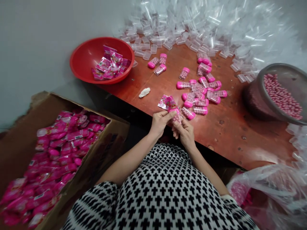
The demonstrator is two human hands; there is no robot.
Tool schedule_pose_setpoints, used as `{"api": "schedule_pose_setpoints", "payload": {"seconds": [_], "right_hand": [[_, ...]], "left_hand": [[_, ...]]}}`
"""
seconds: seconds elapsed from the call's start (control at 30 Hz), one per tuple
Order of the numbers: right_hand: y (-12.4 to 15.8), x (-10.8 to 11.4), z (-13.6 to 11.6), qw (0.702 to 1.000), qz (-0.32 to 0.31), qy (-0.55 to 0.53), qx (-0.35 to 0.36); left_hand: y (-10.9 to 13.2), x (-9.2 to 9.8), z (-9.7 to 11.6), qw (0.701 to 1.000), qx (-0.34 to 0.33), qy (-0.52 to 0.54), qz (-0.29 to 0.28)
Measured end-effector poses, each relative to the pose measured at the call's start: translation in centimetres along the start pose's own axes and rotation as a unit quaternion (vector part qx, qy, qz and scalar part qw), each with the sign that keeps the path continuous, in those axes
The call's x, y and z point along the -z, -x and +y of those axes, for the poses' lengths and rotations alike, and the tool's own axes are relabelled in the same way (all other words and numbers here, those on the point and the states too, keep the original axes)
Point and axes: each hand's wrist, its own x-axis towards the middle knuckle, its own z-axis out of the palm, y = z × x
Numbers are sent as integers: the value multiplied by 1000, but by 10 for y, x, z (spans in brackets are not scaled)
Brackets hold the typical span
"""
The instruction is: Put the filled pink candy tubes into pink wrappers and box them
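Glossy wrapper (171, 104) over cylindrical tube (177, 118)

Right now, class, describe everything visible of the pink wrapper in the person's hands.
The pink wrapper is glossy thin film with a printed picture, too blurred to read. It stands tilted over the table's near edge, seemingly capping a clear tube of pink balls. The left hand pinches its side; the right hand holds the tube.
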Motion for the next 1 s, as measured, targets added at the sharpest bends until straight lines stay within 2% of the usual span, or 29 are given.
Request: {"api": "schedule_pose_setpoints", "payload": {"seconds": [0.13,0.2,0.3,0.33,0.4,0.5,0.6,0.67,0.8,0.87,1.0], "right_hand": [[-2,8,-3,998,-26,59,13],[-7,18,-12,992,-3,114,49],[-25,34,-35,973,50,173,142],[-33,39,-44,966,33,187,176],[-49,45,-61,944,-41,223,239],[-68,48,-79,909,-151,268,280],[-78,49,-84,897,-219,286,257],[-80,51,-82,902,-243,273,229],[-78,51,-72,935,-203,222,188],[-75,48,-70,937,-189,234,177],[-73,39,-72,939,-228,219,136]], "left_hand": [[0,4,4,1000,-2,1,-25],[1,9,8,999,6,-9,-48],[5,13,14,993,15,-57,-107],[6,13,15,989,16,-71,-130],[9,13,16,981,17,-90,-171],[11,12,14,973,1,-130,-193],[13,13,13,967,-18,-176,-185],[14,15,14,966,-21,-197,-168],[17,17,16,966,-22,-229,-121],[17,17,19,954,-55,-274,-114],[17,13,20,912,-172,-359,-98]]}}
